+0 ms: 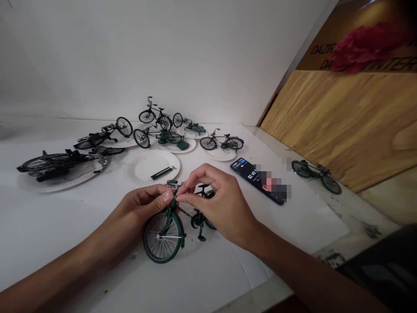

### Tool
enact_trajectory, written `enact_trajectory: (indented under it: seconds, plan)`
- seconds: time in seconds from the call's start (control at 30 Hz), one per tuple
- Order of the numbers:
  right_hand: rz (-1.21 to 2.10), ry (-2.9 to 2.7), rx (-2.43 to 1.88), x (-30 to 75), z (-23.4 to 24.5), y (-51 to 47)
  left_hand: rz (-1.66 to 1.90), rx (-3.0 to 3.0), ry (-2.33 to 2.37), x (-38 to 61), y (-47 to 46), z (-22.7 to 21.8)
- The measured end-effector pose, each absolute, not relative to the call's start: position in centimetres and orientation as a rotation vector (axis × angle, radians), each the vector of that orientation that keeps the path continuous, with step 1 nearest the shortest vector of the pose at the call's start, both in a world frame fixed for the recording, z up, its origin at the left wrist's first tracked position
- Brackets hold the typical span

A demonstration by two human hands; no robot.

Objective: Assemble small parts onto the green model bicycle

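Note:
A small green model bicycle (169, 230) stands on the white table in front of me, its front wheel toward me. My left hand (143, 206) is closed around the head of its fork from the left. My right hand (218, 204) pinches the handlebar area from the right, thumb and forefinger pressed together, and its palm hides the saddle and rear wheel. The two hands meet at the top of the front fork.
White paper plates (143, 167) behind hold a green part and more model bicycles (156, 115), some lying on their sides at the left (61, 163). A phone (252, 176) lies right of my hands. Another green bicycle (317, 174) lies by the wooden panel (342, 126).

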State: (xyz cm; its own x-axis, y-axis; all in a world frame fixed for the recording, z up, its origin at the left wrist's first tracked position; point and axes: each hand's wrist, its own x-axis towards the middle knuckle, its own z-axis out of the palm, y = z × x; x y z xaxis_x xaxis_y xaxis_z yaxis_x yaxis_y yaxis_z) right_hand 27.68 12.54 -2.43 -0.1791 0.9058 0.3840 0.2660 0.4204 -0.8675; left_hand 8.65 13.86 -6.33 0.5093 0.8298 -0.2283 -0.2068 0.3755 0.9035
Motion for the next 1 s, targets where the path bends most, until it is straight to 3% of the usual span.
enact_trajectory:
  seconds: [1.0]
  plan:
    - [0.798,-1.737,-1.045,27.7,-2.6,12.4,0.668,0.959,0.799,8.7,13.5,-5.1]
